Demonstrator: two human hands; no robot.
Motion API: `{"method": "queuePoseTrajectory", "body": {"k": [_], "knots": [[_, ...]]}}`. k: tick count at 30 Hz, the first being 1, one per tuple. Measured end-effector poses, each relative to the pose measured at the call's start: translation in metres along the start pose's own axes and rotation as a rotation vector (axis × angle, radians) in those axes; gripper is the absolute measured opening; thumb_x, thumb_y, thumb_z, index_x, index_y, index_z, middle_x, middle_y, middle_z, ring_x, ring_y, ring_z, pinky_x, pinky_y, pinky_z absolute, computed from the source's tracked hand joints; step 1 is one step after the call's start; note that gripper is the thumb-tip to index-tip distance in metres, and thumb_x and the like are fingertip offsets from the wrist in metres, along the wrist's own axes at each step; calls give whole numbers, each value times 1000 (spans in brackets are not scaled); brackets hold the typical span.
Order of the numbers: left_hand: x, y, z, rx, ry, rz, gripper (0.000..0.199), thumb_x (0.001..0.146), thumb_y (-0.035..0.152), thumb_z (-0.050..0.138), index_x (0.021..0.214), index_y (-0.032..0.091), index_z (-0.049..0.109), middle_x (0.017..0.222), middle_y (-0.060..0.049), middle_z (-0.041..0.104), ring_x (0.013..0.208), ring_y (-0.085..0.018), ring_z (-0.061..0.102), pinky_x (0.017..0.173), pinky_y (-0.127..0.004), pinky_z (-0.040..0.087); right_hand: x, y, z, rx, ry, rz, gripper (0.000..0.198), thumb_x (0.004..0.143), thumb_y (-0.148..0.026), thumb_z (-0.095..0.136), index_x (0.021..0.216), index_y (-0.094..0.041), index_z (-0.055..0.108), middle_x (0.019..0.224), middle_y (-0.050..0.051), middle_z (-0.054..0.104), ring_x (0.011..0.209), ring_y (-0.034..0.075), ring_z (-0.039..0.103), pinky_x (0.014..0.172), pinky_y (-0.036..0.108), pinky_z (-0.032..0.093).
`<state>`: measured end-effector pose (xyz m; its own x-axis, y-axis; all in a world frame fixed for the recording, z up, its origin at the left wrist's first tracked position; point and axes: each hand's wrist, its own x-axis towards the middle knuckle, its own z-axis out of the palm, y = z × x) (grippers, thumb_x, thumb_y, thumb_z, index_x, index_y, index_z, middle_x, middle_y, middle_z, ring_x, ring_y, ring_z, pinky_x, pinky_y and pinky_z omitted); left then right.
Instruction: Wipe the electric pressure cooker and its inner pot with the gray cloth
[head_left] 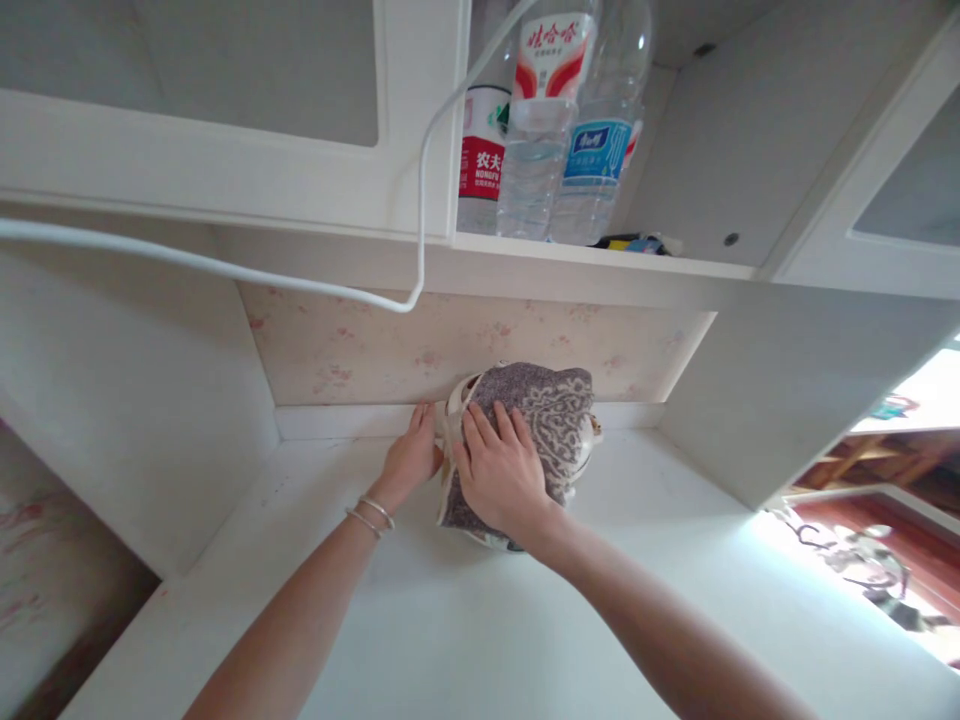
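Observation:
A grey-brown cloth (559, 415) with a cream swirl pattern lies over a pale, rounded container (587, 450), set against the back wall of the white surface. Most of the container is hidden, so its exact kind cannot be told. Flat on top of the cloth rests my right hand (504, 475), fingers stretched out and slightly apart. My left hand (414, 455), below two thin bangles (371, 515), is at the container's left side. Its fingers are close together around the pale edge or strap (454, 410) there.
Overhead, an open cabinet shelf (600, 255) holds several plastic bottles (536, 150) and small items. A white cable (300, 285) hangs across the upper left. White side panels (795, 380) flank the white surface (465, 630). Blurred items (862, 560) lie at the far right.

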<state>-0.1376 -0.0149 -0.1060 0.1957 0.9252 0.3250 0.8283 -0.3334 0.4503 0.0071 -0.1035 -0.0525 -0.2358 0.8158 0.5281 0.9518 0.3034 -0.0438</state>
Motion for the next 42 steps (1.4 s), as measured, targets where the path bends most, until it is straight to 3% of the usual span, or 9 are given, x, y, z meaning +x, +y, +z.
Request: {"method": "queuePoseTrajectory", "body": {"k": [6, 10, 14, 17, 21, 26, 31, 37, 42], "knots": [[-20, 37, -48, -334, 372, 56, 42, 84, 9, 41, 123, 19, 51, 124, -10, 59, 101, -20, 65, 92, -35, 50, 38, 0, 10, 619, 89, 94, 38, 92, -21, 38, 122, -18, 60, 132, 8, 59, 130, 25, 44, 114, 53, 16], [-20, 93, -50, -478, 305, 208, 33, 95, 28, 37, 124, 19, 50, 128, -11, 58, 118, -19, 56, 102, -34, 43, 37, 8, 4, 1373, 416, 384, 23, 86, -26, 46, 100, -19, 64, 103, 5, 68, 96, 17, 62, 93, 36, 46], [-11, 123, -19, -234, 66, 209, 50, 98, 45, 26, 139, 21, 40, 144, -13, 47, 137, -25, 38, 114, -51, 24, -15, 26, -7, 1689, 751, 475, 10, 83, -27, 58, 91, -23, 63, 95, 0, 66, 95, 16, 62, 93, 34, 45], [3, 122, -5, -13, 19, 225, 68, 93, 59, 27, 145, 16, 34, 152, -17, 33, 144, -31, 22, 114, -58, 11, -81, 55, 3, 1506, 592, 475, 11, 84, -30, 62, 89, -22, 66, 85, 1, 67, 87, 16, 63, 86, 31, 47], [36, 103, -13, 28, -75, 303, 87, 86, 70, 31, 151, 13, 21, 158, -15, 16, 145, -29, 18, 116, -48, 14, -172, 114, 49, 1155, 254, 768, 25, 81, -43, 63, 91, -20, 66, 78, 3, 67, 78, 18, 63, 76, 28, 49], [80, 85, -23, -132, -172, 466, 74, 87, 62, 43, 147, 19, 35, 151, -11, 38, 137, -25, 38, 113, -35, 27, -244, 169, 102, 935, -16, 1002, 43, 74, -57, 58, 94, -20, 65, 87, 5, 71, 82, 23, 68, 78, 29, 51], [106, 91, -11, -325, 17, 490, 35, 93, 39, 42, 111, 18, 65, 111, -8, 68, 104, -21, 62, 96, -31, 43, -255, 173, 115, 805, -104, 959, 43, 78, -57, 52, 98, -23, 66, 94, 5, 73, 89, 22, 67, 80, 27, 50], [155, 94, -2, -448, 475, 118, 28, 94, 28, 40, 106, 15, 62, 104, -11, 68, 99, -22, 61, 91, -34, 45, -246, 169, 113, 726, -96, 918, 38, 82, -53, 48, 97, -23, 66, 85, 4, 72, 82, 20, 66, 75, 25, 49], [168, 91, 4, -549, 206, 109, 36, 91, 39, 43, 105, 15, 66, 109, -10, 70, 105, -22, 62, 96, -32, 42, -247, 170, 112, 729, -90, 889, 37, 85, -52, 46, 95, -22, 66, 82, 4, 71, 80, 19, 66, 73, 24, 49]]}}
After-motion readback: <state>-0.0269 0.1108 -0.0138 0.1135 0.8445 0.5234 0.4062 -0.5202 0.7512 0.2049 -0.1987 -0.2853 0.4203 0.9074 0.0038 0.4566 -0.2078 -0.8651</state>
